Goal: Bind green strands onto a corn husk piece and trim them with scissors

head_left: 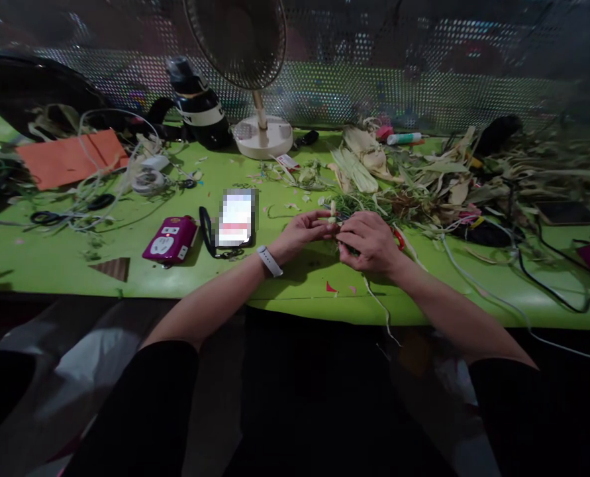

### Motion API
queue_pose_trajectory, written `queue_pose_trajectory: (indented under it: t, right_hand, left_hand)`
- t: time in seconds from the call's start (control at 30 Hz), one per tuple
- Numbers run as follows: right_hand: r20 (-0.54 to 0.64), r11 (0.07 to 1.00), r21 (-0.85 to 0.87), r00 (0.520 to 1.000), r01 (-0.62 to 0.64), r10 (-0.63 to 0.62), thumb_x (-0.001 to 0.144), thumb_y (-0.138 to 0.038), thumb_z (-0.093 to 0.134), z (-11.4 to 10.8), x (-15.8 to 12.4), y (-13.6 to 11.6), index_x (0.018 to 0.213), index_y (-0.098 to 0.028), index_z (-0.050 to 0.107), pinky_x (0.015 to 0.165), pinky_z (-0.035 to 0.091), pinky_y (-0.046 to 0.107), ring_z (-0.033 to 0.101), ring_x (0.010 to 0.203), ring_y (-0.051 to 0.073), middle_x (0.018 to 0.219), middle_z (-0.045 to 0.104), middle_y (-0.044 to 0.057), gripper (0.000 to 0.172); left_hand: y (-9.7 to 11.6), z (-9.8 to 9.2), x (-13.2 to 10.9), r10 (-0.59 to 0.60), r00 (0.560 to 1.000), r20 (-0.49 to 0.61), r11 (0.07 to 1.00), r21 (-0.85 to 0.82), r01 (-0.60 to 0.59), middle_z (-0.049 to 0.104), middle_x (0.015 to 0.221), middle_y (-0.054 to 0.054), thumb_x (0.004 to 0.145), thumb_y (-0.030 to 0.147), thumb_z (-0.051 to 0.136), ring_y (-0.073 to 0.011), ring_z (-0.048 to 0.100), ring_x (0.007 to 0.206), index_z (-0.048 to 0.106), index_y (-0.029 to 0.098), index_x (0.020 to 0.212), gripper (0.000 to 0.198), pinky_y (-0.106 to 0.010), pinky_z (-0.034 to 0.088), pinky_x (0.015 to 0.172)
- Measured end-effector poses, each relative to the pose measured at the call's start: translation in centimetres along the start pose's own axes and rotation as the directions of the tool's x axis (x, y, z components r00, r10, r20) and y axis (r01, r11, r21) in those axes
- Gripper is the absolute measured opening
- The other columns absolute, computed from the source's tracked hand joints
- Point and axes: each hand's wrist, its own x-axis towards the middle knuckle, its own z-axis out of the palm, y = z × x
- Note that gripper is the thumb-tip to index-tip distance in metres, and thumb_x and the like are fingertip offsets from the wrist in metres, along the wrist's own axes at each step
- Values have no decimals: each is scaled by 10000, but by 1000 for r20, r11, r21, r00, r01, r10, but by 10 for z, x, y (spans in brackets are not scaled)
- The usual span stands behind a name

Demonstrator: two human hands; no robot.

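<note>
My left hand (308,232) is closed, its thumb and fingers pinching a small pale green and cream plant piece (332,212) that stands upright above the fingertips. Right beside it, my right hand (367,244) is closed with curled fingers near the base of that piece; what it grips is hidden under the fingers. A thin pale strand (381,301) hangs from below my right hand over the table's front edge. Green plant bits lie behind both hands. Something red (398,240) shows beside my right hand.
On the green table (285,291) lie a phone (236,217) and a purple power socket (170,240). A fan (263,136), a black bottle (202,116) and an orange sheet (72,159) are behind. Dry husks (357,159) and cables spread to the right.
</note>
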Motion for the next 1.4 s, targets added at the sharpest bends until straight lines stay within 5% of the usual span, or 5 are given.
queue_pose_trajectory:
  t: [0.27, 0.7, 0.87, 1.1, 1.4]
  right_hand:
    - [-60, 819, 316, 852, -478, 521, 913, -323, 474, 1, 0, 5, 853, -217, 604, 800, 462, 386, 589, 860, 216, 855, 654, 70, 178]
    - [151, 538, 626, 765, -564, 626, 862, -444, 631, 9, 4, 5, 871, -210, 656, 763, 479, 302, 607, 818, 161, 862, 665, 23, 236]
    - [151, 531, 457, 651, -713, 744, 869, -430, 561, -19, 6, 30, 842, -183, 642, 683, 452, 297, 572, 714, 154, 777, 650, 28, 261]
    - [673, 795, -255, 489, -551, 555, 679, -352, 680, -55, -2, 50, 780, -198, 600, 528, 317, 270, 556, 655, 176, 804, 650, 57, 200]
    - [737, 703, -303, 309, -643, 601, 676, -352, 680, -35, 5, 47, 866, -194, 563, 507, 332, 269, 569, 628, 181, 781, 649, 60, 273]
  left_hand:
    - [-3, 0, 0, 87, 996, 33, 992, 92, -90, 740, 963, -43, 661, 322, 842, -133, 690, 835, 698, 173, 992, 391, -262, 525, 751]
    - [-1, 4, -3, 117, 984, 134, 965, 217, -144, 713, 829, -14, 651, 351, 844, -94, 619, 733, 736, 156, 908, 340, -271, 490, 764]
    - [5, 2, -3, 116, 991, 61, 972, 198, -126, 712, 805, -15, 668, 349, 830, -85, 617, 693, 730, 155, 881, 305, -261, 501, 734]
    - [13, -9, 4, 166, 981, -101, 974, 173, -147, 712, 788, -11, 621, 454, 844, -98, 632, 643, 692, 167, 915, 437, -212, 469, 583]
    - [13, -15, 7, 188, 976, -113, 974, 152, -170, 709, 770, -5, 626, 420, 850, -88, 638, 672, 709, 154, 897, 405, -200, 478, 616]
